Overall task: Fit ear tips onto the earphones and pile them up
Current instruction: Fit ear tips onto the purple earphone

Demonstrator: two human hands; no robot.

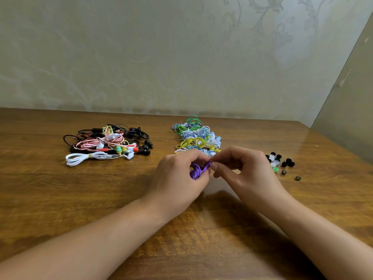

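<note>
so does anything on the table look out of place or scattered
Only slightly: two grey ear tips lie apart from the main cluster of ear tips at the right, nearer the table edge. Both earphone piles look contained.

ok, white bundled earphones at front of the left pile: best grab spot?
Probably pinch the white earphones at the band around the middle of the bundle, from above. The cable loops are gathered there, lying flat on the table, and the near side is open; buds trail right toward the pile.
</note>
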